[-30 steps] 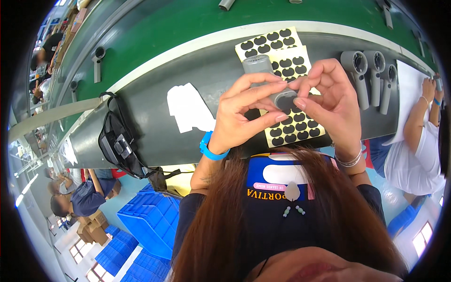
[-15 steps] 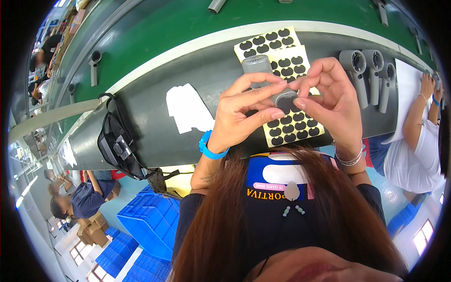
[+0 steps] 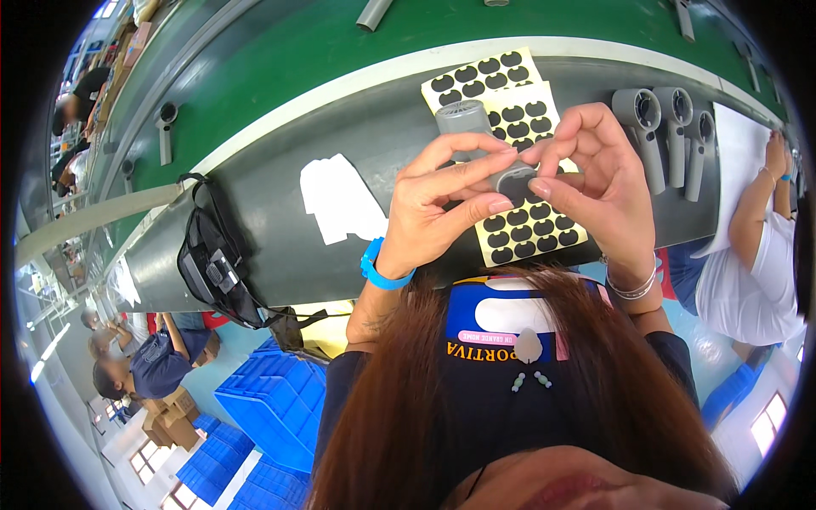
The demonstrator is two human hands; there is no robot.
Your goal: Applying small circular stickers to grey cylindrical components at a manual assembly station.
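Observation:
A grey handheld fan [image 3: 463, 118] is tilted between my hands, its round grille end pointing away and its handle end toward me. My left hand [image 3: 442, 191], with a blue watch on the wrist, is closed round the handle with thumb and fingers. My right hand [image 3: 599, 170] has its thumb and index finger closed at the handle's end, the other fingers curled above. A dark oval pad [image 3: 515, 189] covers that end face, with the right thumb at its edge. Under the hands lie pale yellow sheets of black oval stickers [image 3: 531, 229].
Several grey handheld fans [image 3: 650, 140] lie at the right. White paper [image 3: 340, 200] and a black mesh bag [image 3: 208, 255] are on the left of the dark table. Beyond runs a green conveyor belt [image 3: 280, 93] carrying fans. A co-worker's arm [image 3: 752, 191] is at far right.
The fans on the green belt have shifted to the left. My hands and the held fan have barely moved; the right thumb is still at the pad's edge.

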